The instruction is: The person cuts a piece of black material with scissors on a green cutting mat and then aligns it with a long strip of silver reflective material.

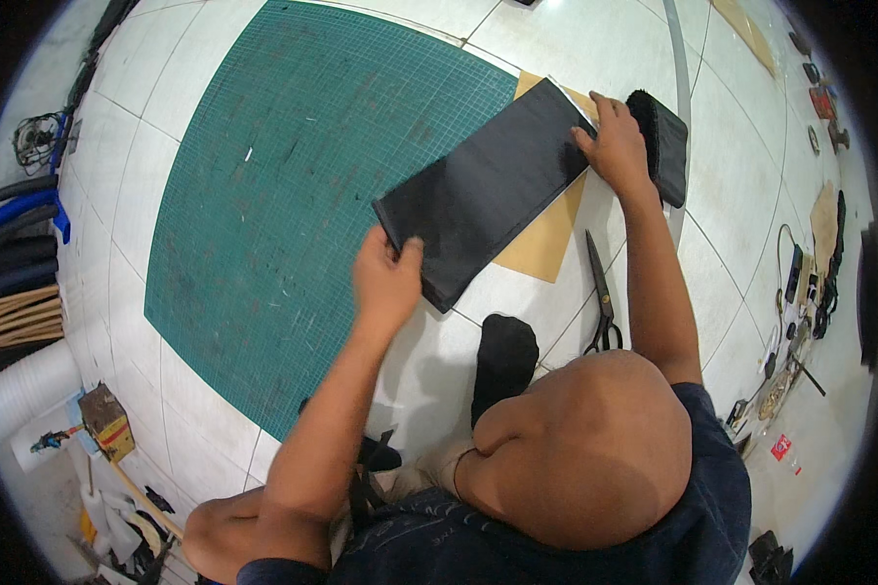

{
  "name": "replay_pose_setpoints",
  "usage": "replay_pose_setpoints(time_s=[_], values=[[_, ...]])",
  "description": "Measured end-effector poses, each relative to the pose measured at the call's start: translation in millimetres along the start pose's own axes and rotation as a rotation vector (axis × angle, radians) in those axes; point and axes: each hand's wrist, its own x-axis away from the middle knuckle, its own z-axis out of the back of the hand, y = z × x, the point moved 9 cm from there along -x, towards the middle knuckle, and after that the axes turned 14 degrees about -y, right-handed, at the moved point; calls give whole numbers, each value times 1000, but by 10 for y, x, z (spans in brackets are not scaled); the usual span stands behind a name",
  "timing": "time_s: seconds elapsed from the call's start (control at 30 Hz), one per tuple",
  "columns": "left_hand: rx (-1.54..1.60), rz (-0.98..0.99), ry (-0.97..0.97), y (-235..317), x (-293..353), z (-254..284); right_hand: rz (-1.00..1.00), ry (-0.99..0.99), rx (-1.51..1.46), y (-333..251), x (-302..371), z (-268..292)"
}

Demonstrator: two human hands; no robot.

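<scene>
A long rectangle of folded black fabric [488, 190] is held slantwise over the right edge of a green cutting mat [254, 214]. My left hand [385, 283] is closed on its near left end, with the thumb on top and the fingers partly hidden underneath. At the far right end, my right hand [617, 146] grips the other short edge, where a thin white edge shows. Beneath the fabric, a tan sheet [546, 244] sticks out on both sides.
Black scissors [600, 292] lie on the tiles near my right knee. A black piece with a fuzzy edge [668, 151] rests on a grey strip [677, 58] beyond my right wrist. Rolled materials [15, 322] are stacked at the far left; small tools [795, 292] line the right wall.
</scene>
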Motion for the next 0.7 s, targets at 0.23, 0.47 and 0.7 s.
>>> replay_pose_setpoints(time_s=[0.23,0.47,0.7], values=[[-156,131,-124,580,-805,987,169,-23,-419,-641,616,-108],[-160,316,-47,-396,-684,2107,208,-381,-587,-1082,897,-387],[11,454,133,-1443,-74,2500,251,-522,-416,-1115,1039,-396]])
